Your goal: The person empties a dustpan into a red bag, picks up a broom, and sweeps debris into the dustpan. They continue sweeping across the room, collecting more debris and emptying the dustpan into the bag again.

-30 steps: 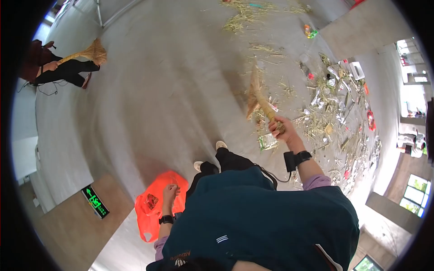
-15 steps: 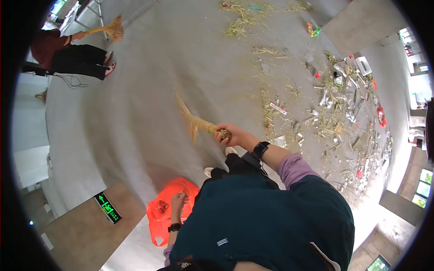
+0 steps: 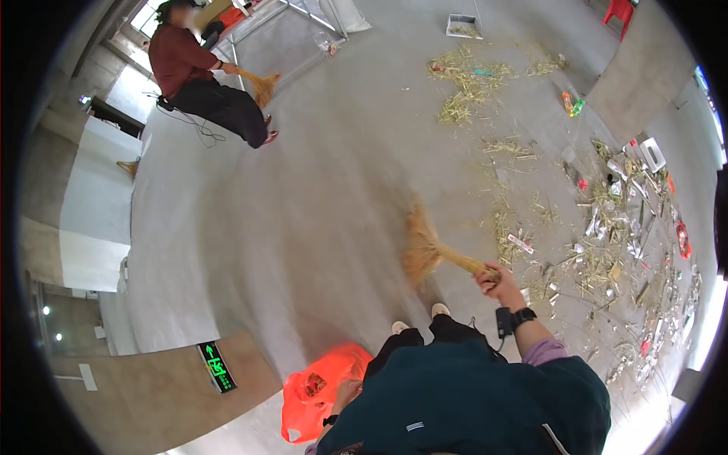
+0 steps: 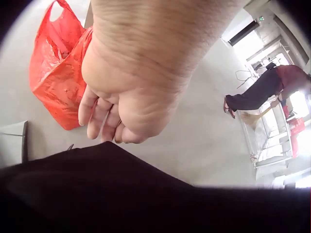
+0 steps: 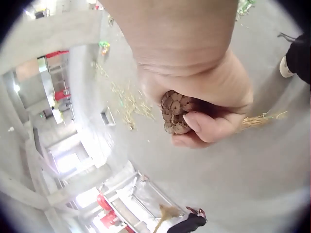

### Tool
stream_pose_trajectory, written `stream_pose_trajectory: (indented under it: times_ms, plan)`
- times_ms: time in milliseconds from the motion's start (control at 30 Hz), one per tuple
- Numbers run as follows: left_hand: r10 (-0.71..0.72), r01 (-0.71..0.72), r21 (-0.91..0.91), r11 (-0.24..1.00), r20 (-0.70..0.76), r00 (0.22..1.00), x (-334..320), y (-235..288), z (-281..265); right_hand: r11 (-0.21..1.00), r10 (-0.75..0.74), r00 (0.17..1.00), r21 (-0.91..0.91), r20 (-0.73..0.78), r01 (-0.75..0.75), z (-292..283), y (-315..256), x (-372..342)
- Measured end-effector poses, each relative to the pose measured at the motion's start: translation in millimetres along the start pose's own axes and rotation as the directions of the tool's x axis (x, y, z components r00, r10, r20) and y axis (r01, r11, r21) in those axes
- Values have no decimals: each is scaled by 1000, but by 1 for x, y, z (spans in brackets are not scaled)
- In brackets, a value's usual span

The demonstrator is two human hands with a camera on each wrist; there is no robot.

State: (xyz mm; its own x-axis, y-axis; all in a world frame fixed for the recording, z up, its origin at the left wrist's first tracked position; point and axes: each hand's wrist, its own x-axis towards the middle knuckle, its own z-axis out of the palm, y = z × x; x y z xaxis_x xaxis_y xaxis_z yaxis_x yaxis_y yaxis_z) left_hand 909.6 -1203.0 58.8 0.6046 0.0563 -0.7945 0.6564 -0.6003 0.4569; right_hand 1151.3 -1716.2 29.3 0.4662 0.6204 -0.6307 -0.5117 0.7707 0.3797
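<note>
My right hand grips a straw hand broom by its handle, over the floor in front of my shoes. In the right wrist view, the bundled handle end pokes out of the curled fingers, and some bristles show beyond the hand. The left hand hangs at my side, fingers loosely bent, holding nothing. Near it in the head view is a red plastic bag, partly hidden by the hand and my shirt. Loose straw and litter are scattered over the floor to the right.
Another person at the far left holds a second straw broom. A dustpan stands at the back by a straw pile. Pillars rise at left and right; the right one is a grey pillar. A metal frame stands at the back.
My right hand swung the broom left across my front, then back to the right. The other person came further into view and lowered their broom. The whole view has turned left.
</note>
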Motion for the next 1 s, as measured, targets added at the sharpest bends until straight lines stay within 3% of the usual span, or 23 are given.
stream_pose_trajectory:
  times_ms: [67,100,133,167,200,267,300,400,467,500,567,700,800,867,900,967,1000]
  plan:
    - [-176,161,-415,895,1,984,2,25,-16,992,-79,996,98,37,76,-10,-9,-23]
    - [-165,149,-408,901,-2,986,17,21,-26,992,-87,995,99,50,82,-15,-12,-33]
    - [69,-63,-131,989,42,997,39,13,-39,980,-172,985,108,32,167,-20,-13,-43]
    - [275,-296,139,945,151,949,55,2,-48,960,-256,967,117,12,253,-26,-10,-51]
    - [284,-307,144,941,158,946,63,9,-57,957,-268,963,122,17,264,-30,-4,-59]
    - [-51,74,-185,980,126,991,84,45,-77,909,-407,913,98,-14,406,-37,13,-69]
    - [-37,60,-175,983,133,990,96,53,-88,888,-455,890,59,-20,456,-41,25,-71]
    - [-1,6,-32,999,163,987,141,61,-115,847,-528,846,14,-78,531,-52,69,-77]
    - [261,-303,77,950,337,905,182,51,-135,833,-549,831,18,-92,553,-56,102,-85]
    - [260,-309,86,947,357,897,200,46,-140,816,-577,812,-17,-88,578,-59,120,-89]
    - [397,-491,295,820,325,858,229,41,-147,786,-617,781,-34,-97,617,-64,153,-97]
    - [406,-518,240,821,391,826,254,49,-147,824,-560,828,77,-34,561,-74,194,-105]
    - [356,-499,381,778,388,850,258,71,-139,831,-541,841,149,-7,536,-90,205,-97]
    - [442,-664,515,541,498,746,233,107,-130,864,-442,897,260,-16,431,-112,202,-88]
    - [432,-672,523,524,517,739,219,123,-124,868,-433,901,265,-15,421,-122,203,-89]
    - [246,-351,290,890,342,907,197,153,-108,834,-461,887,338,-6,436,-134,207,-101]
    - [253,-368,284,885,370,894,189,162,-102,806,-486,874,385,-1,449,-142,209,-112]
